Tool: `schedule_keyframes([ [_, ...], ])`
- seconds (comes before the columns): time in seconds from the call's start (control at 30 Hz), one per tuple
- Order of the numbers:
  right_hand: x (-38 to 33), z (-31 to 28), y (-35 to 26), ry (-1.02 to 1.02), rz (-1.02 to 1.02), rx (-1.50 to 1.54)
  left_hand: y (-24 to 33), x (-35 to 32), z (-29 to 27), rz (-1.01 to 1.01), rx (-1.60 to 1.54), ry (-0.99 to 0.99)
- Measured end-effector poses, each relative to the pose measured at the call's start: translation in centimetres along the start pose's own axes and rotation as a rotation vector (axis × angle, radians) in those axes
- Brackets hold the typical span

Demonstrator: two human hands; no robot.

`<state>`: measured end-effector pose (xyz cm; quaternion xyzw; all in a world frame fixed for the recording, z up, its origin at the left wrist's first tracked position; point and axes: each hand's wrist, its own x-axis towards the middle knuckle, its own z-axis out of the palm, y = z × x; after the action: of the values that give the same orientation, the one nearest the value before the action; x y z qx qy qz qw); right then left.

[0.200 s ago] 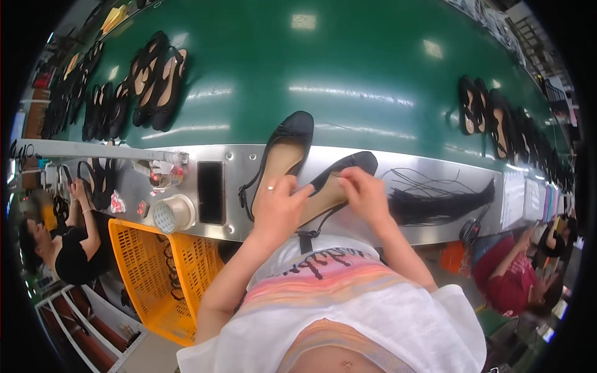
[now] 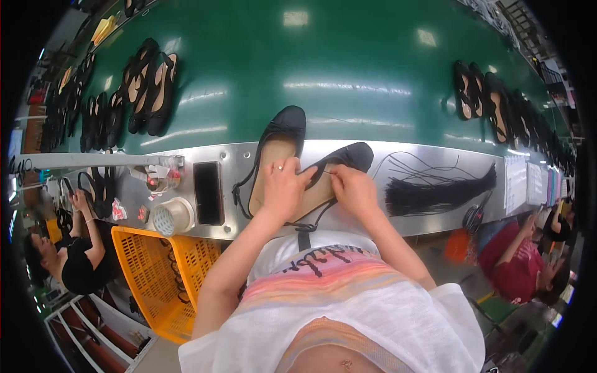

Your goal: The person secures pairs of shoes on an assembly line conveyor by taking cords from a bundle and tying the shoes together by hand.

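Head view, frame centre: left hand (image 2: 283, 186) and right hand (image 2: 353, 188) both pinch black slingback shoe (image 2: 333, 171) on metal ledge (image 2: 423, 155); second black shoe (image 2: 278, 149) alongside, left.

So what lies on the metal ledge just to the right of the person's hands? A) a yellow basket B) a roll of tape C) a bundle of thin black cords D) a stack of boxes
C: a bundle of thin black cords lies on the metal ledge, to the right of the right hand working on the black flat shoe.
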<state>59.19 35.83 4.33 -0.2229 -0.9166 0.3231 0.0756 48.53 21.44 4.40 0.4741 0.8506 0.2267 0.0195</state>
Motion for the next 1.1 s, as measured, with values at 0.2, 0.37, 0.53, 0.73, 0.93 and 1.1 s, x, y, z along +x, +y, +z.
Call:
schedule_keyframes([
  [0.2, 0.0, 1.3, -0.3, 0.099, -0.003, -0.070, -0.2, -0.5, 2.0, -0.088, -0.009, 0.027],
  [0.37, 0.4, 1.8, -0.1, 0.150, -0.045, -0.059, 0.5, -0.4, 2.3, -0.170, -0.022, 0.031],
  [0.53, 0.6, 2.2, -0.3, 0.156, -0.043, -0.072, 1.2, -0.5, 2.3, -0.262, -0.073, 0.016],
  [0.73, 0.7, 2.4, -0.7, 0.128, 0.012, -0.120, 0.7, -0.8, 2.7, -0.294, -0.153, -0.031],
  [0.93, 0.9, 2.9, -0.7, 0.151, -0.062, -0.139, -0.3, -1.1, 2.8, -0.289, -0.427, 0.011],
  [1.1, 0.8, 3.8, -0.1, 0.205, -0.055, -0.110, -0.1, -1.3, 0.6, -0.245, -0.315, 0.143],
])
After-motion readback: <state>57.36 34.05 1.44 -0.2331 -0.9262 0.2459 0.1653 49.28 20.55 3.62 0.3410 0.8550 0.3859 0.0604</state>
